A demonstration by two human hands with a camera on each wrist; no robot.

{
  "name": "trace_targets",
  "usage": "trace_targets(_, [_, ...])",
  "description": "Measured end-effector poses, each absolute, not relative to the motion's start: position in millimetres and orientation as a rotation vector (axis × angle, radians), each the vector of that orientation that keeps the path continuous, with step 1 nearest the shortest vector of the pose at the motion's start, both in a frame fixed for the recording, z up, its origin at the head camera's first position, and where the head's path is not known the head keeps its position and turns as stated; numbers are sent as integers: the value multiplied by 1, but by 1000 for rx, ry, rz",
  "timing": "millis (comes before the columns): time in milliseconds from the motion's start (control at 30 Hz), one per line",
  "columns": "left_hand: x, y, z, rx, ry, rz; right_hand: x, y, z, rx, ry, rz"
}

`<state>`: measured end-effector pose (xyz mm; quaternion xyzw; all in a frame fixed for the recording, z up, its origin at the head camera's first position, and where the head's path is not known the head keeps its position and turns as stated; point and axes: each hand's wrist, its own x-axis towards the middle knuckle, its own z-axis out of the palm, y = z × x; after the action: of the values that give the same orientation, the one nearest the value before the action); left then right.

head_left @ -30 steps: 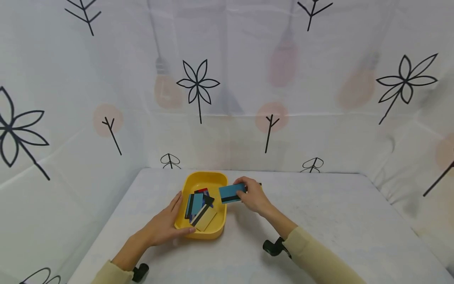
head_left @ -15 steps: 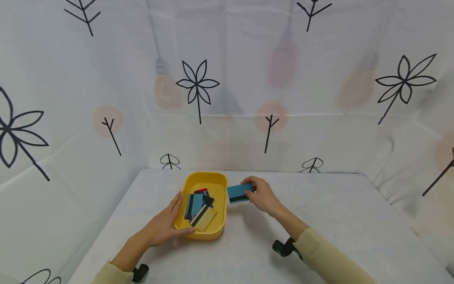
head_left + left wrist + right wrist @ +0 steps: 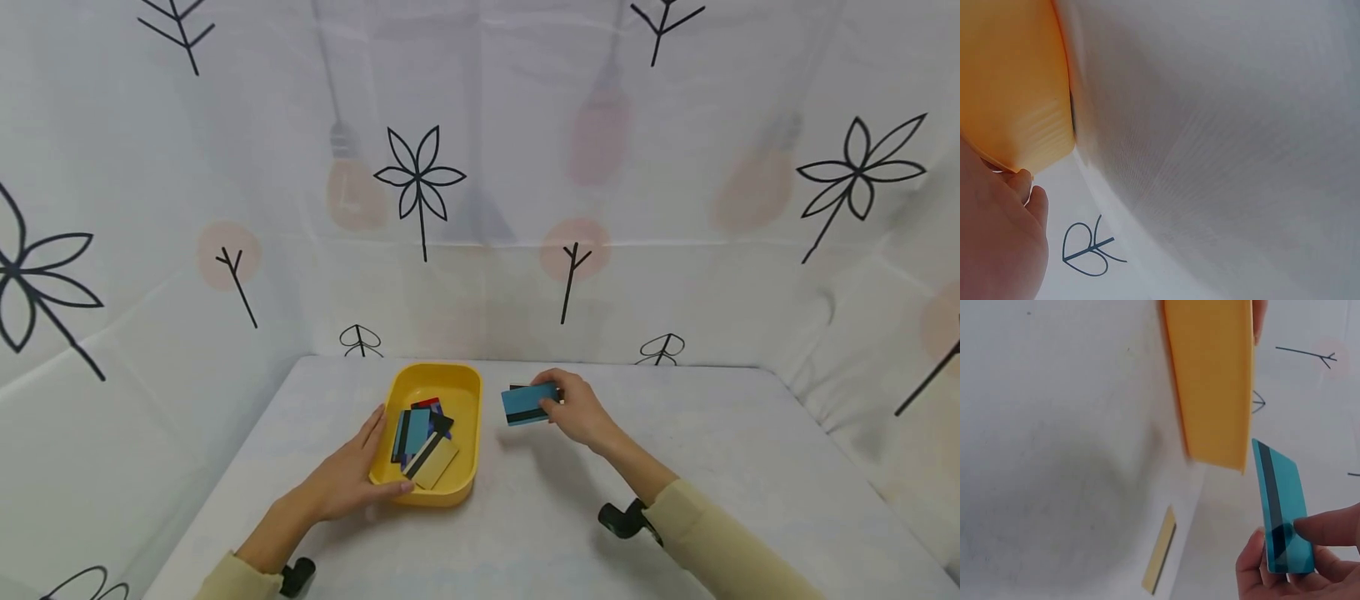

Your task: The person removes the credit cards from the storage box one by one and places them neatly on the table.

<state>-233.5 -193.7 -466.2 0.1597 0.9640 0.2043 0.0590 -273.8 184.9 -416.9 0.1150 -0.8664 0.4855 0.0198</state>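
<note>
My right hand (image 3: 576, 408) pinches a blue card (image 3: 523, 406) with a black stripe, thumb in front and fingers behind. It is held up right of a yellow plastic tray (image 3: 470, 400). In the right wrist view a cream card (image 3: 1161, 550) with a dark edge lies on the table; the head view has it mostly hidden behind the blue card and hand. My left hand (image 3: 347, 471) holds the tray's near left corner, fingers along the side and thumb over the front rim. Inside the tray are several overlapping cards, among them a blue one (image 3: 415, 432) and a beige one (image 3: 437, 463).
The white table (image 3: 712, 467) extends to the right of the tray. A patterned white cloth (image 3: 487, 292) hangs behind it and at both sides. Dark wrist devices sit under the left (image 3: 297, 575) and right (image 3: 622, 521) forearms.
My right hand has moved right with the blue card, away from the tray's right rim. The left hand, the tray and the cards in it have stayed in place.
</note>
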Motion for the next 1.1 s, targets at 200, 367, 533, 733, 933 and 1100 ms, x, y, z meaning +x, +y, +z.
trace_targets(200, [-236,-194,-468,458,2918,611,-277,199,-417,319,-2732,1449])
trace_targets(367, [-237,-194,-469,454,2920,616,-281,212,-416,280,-2746,1409])
trace_targets(533, [-236,-195,-469,459,2920,608,-285,223,-417,241,-2768,1371])
trace_targets(733, [-236,-195,-470,455,2916,612,-287,231,-418,197,-2792,1351])
trace_targets(933, [-236,-195,-470,458,2916,617,-289,237,-419,181,-2804,1352])
trace_targets(1100, [-237,-196,-469,470,2923,618,-295,244,-421,152,-2813,1337])
